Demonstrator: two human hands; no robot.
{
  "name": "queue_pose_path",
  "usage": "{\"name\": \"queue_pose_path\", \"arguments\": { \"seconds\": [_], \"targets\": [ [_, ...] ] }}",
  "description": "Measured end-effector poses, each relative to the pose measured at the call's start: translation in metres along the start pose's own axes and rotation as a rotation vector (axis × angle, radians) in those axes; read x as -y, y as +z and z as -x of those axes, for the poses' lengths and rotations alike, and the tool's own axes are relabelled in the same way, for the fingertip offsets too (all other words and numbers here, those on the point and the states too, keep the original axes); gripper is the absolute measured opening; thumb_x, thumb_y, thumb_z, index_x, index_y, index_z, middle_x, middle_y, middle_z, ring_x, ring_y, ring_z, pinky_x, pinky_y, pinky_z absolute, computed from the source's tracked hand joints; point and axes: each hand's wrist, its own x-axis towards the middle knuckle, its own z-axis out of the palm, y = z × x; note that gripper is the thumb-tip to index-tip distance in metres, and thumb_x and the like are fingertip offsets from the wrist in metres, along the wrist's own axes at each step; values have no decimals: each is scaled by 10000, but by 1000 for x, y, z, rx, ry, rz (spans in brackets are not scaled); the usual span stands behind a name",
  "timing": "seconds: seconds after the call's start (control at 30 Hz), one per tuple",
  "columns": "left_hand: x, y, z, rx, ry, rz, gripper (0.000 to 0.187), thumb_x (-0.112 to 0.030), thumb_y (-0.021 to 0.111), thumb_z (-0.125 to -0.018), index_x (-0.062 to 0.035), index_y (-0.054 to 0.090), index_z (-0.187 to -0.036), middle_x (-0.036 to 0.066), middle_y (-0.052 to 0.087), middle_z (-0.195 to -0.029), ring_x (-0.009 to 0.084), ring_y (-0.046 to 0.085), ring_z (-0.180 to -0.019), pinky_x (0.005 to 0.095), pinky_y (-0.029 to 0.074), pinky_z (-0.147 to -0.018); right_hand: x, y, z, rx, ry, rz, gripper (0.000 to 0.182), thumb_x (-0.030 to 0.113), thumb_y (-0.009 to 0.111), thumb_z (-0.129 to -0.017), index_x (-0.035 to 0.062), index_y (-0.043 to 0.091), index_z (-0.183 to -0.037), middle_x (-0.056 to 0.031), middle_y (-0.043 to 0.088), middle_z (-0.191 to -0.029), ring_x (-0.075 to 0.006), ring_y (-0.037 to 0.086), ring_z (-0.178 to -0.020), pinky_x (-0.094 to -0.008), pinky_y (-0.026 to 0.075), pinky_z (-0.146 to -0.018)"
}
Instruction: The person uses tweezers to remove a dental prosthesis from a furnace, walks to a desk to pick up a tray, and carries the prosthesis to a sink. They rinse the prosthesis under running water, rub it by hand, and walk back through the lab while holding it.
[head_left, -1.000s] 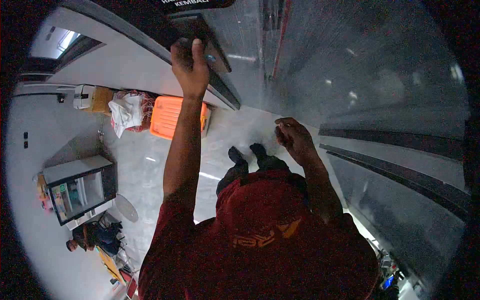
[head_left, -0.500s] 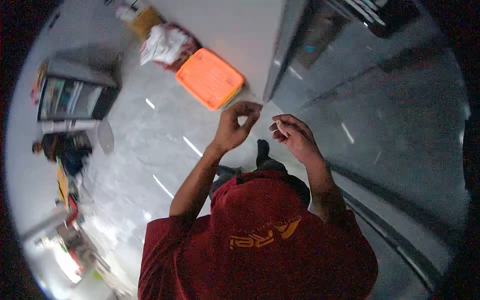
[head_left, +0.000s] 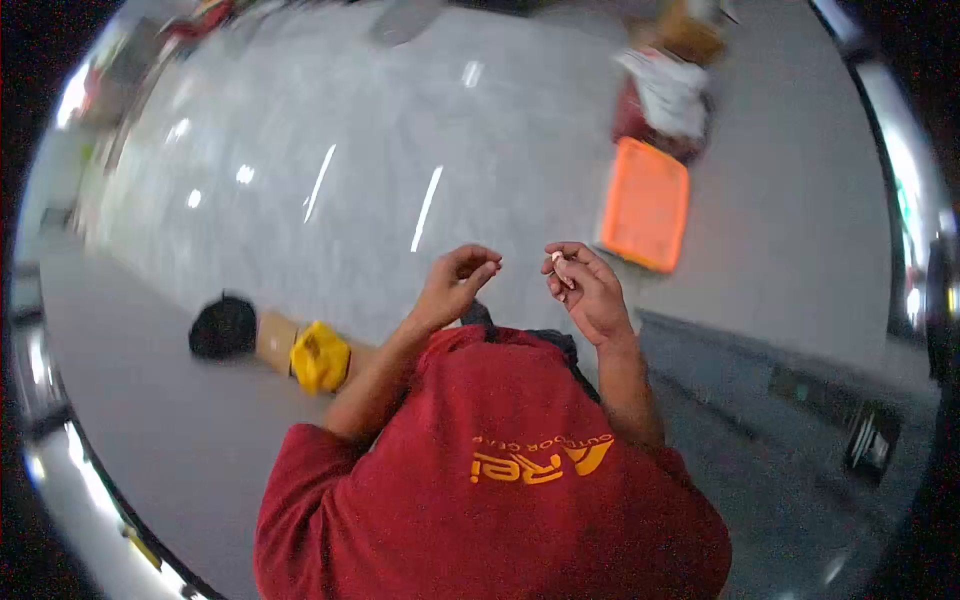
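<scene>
My left hand [head_left: 455, 288] is raised in front of my chest, with thumb and forefinger curled into a near pinch. Whatever may lie between those fingertips is too small to make out. To its right, my right hand [head_left: 590, 288] grips a small pale piece [head_left: 562, 268] between thumb and fingers. Its kind does not show. A gap separates the two hands, and both are above the floor. The dark red shirt I wear fills the lower middle of the view.
Beyond my right hand stands a container with an orange lid [head_left: 647, 205]. Behind it are a white bag [head_left: 672, 92] and a brown box [head_left: 688, 32]. Left of my left arm lie a yellow bag [head_left: 320, 358], a cardboard box [head_left: 275, 338] and a black round thing [head_left: 224, 327].
My view has swung left, so the orange lid now sits right of my hands, and the yellow bag and black thing have come into view. Both hands keep much the same pose.
</scene>
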Motion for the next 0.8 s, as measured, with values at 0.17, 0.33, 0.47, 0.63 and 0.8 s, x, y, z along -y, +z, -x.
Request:
{"name": "queue_pose_path", "arguments": {
  "seconds": [0.17, 0.33, 0.47, 0.63, 0.8],
  "targets": [
    [-40, -112, -20, -361, 78, 85, 227, -131, 677, -930, 7, 644, -1106, 83, 673, -1059, 164, 631, -1013, 322, 497, -910, 20, 118, -140, 282, 301, 192, 246, 119, 530, -1008, 6, 566, -1224, -89, 653, -990, -119, 589, -790, -244, 470, -709],
    [-69, -183, 12, -535, 330, -124, 329, -108, 768, -817, -47, 683, -1129, 102, 639, -1126, 194, 613, -1038, 341, 475, -922, -2, 205, -202, 600, 403, 447, 316, 166, 541, -1018, -12, 510, -1278, -117, 680, -1042, -151, 649, -859, -263, 517, -739],
    [-61, -282, 44, -699, 412, -212, 290, -62, 762, -785, -81, 742, -1073, 100, 626, -1117, 210, 627, -995, 339, 504, -859, -41, 314, -252, 801, 446, 543, 324, 161, 565, -1009, -9, 500, -1277, -125, 682, -1052, -165, 666, -880, -282, 536, -756],
    [-68, -402, 41, -843, 342, -231, 254, -25, 740, -777, -74, 752, -1026, 100, 625, -1082, 217, 631, -980, 340, 506, -861, -66, 431, -353, 959, 623, 576, 323, 108, 598, -983, -25, 492, -1258, -143, 679, -1094, -191, 679, -944, -301, 555, -800],
    [-78, -512, 45, -1072, 313, -287, 199, -43, 760, -776, -67, 742, -972, 112, 652, -1029, 239, 652, -972, 348, 521, -842, -87, 551, -438, 1236, 674, 655, 349, 66, 617, -957, -35, 500, -1270, -152, 671, -1139, -211, 679, -1011, -315, 561, -842]
  ]
}}
